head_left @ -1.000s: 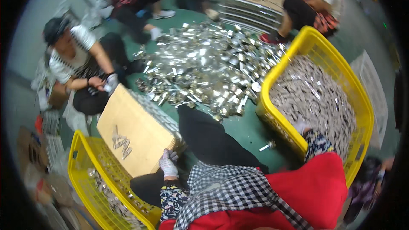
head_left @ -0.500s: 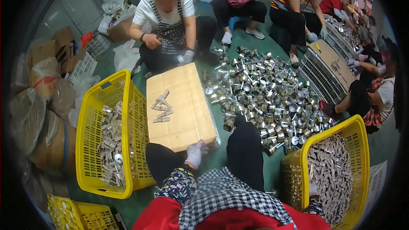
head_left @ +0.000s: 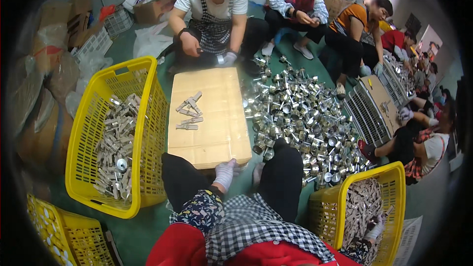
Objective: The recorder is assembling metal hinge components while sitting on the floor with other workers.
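My left hand [head_left: 226, 173], in a pale knit glove, grips the near edge of a flat cardboard block [head_left: 212, 143] in front of my knees. On its top lie several short beige-grey strips [head_left: 189, 110], loosely bunched. My right hand [head_left: 377, 228], also gloved, reaches into the yellow basket [head_left: 343, 187] at my right. Its fingers are bent among many similar strips [head_left: 362, 202]; what they hold, if anything, I cannot make out. A second yellow basket [head_left: 139, 143] at my left holds more strips [head_left: 118, 143] and a round metal piece [head_left: 121, 164].
Shiny metal cups with stems [head_left: 300, 113] are heaped on the green floor right of the cardboard. A person [head_left: 212, 17] sits across from me; other people sit further right, by stacked crates [head_left: 367, 118]. A small yellow crate [head_left: 81, 239] stands lower left, bagged boxes [head_left: 44, 128] behind.
The view has shifted. My right hand now shows deeper in the right basket, over the strips. My left hand stays on the cardboard edge. The person opposite now holds a metal piece in front.
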Motion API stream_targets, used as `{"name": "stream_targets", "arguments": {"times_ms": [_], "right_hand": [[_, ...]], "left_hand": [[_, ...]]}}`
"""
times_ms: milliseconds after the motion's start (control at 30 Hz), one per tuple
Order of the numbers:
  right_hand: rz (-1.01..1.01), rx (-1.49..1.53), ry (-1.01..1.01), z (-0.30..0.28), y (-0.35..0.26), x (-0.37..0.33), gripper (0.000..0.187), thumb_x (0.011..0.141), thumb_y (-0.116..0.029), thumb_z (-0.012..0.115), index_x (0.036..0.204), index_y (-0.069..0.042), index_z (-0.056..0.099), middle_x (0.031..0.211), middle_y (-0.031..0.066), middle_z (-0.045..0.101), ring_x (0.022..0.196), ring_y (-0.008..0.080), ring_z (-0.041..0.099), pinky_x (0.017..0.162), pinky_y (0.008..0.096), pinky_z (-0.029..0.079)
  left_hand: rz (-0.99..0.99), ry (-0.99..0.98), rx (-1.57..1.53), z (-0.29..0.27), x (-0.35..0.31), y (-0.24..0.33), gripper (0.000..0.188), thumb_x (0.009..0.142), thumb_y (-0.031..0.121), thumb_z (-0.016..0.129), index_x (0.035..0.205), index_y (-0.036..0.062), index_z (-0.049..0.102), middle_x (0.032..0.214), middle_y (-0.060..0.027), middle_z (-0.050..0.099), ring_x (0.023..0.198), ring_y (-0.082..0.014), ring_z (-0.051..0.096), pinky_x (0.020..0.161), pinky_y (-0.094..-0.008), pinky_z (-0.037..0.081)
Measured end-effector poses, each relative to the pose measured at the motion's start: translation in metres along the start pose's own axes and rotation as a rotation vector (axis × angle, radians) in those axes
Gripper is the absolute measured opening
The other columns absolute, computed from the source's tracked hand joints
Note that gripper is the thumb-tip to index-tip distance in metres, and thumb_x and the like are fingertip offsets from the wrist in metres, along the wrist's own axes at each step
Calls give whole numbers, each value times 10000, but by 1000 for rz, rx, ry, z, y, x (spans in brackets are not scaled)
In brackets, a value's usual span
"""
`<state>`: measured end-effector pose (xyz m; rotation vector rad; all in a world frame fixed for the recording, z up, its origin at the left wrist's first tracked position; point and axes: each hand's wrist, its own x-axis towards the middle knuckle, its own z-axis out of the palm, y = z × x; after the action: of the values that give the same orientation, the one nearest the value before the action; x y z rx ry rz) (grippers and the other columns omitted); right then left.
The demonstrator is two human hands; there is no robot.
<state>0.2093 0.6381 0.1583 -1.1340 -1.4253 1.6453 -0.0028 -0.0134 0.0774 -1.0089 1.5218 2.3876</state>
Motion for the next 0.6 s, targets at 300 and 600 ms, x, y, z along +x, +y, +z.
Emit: {"name": "stream_targets", "arguments": {"times_ms": [300, 600], "right_hand": [[-700, -205, -868, 231, -114, -97, 610, 771, -123, 632, 1307, -50, 350, 1238, 95, 456, 1010, 197, 566, 812, 367, 503], [320, 159, -1712, 498, -57, -412, 243, 844, -118, 506, 1076, -55, 480, 1099, 188, 563, 765, 236, 637, 496, 225, 483]], "left_hand": [[51, 44, 111, 10, -7, 7, 289, 832, 224, 593, 849, -65, 601, 753, -137, 637, 616, -221, 626, 514, -305, 494], [217, 87, 312, 2, 66, -66, 395, 798, 367, 572, 794, -20, 653, 768, -192, 644, 719, -300, 622, 684, -378, 464]]}}
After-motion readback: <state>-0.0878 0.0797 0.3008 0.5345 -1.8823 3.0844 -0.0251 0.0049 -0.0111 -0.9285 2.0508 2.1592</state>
